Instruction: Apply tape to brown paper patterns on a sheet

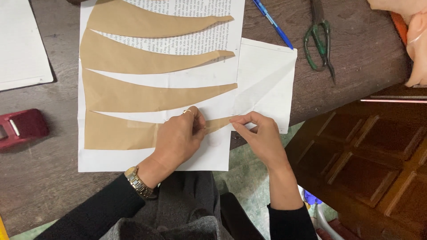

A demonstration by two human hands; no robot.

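Brown wooden table (356,49) fills most of the view, and on it lies a big white sheet (133,162) with some printed text showing near its top. Four curved brown paper pieces sit on that sheet, stacked one below the other, each wide at the left and tapering to a point on the right. The lowest brown paper piece (118,133) is the one being handled — it sits near the bottom edge of the sheet, closest to the person.

The left hand (180,138) rests flat-ish on that lowest piece, fingers curled down and pressing on it about midway toward the tip; there's a ring on one finger and a wristwatch (138,181) on the wrist. The right hand (260,135) is pinched shut with thumb and fingertips meeting right at the pointed tip of the same piece, so both hands are touching it, close together.

A second white sheet (269,75) pokes out to the right. Further off: green scissors (320,38), a red tape dispenser (20,128) at the left edge, and a blue pen (272,22) up top.
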